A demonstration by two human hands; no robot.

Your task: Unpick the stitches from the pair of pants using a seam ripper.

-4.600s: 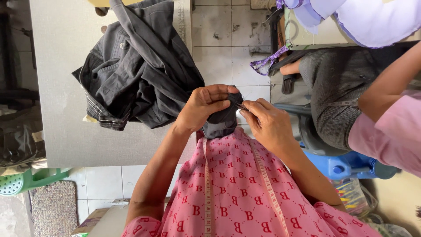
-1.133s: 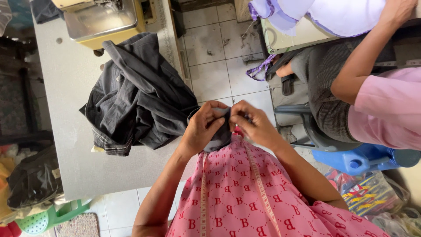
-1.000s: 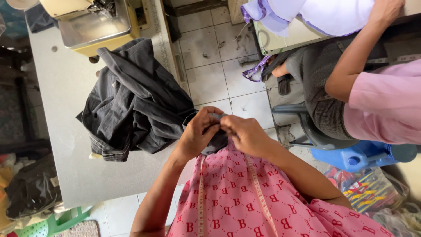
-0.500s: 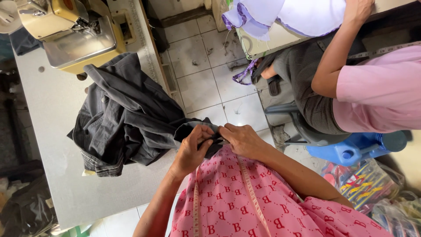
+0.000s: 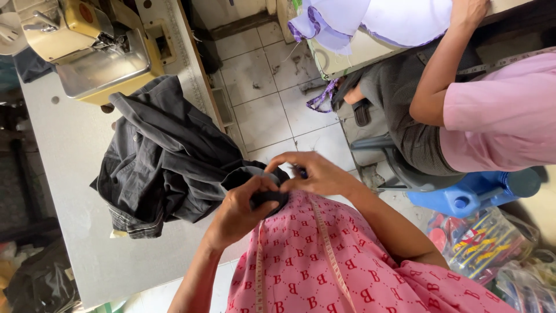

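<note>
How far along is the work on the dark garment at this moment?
Done: nothing finished is visible; most of the dark garment lies bunched on the grey table by the sewing machine. In hand: the left hand and right hand pinch one small part of it close to the body. Left: cannot tell; that part is mostly hidden.

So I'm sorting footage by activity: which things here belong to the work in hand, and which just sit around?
In hand: left hand, right hand, dark grey garment.

Lying about: sewing machine, measuring tape, blue plastic container, lilac cloth.
</note>
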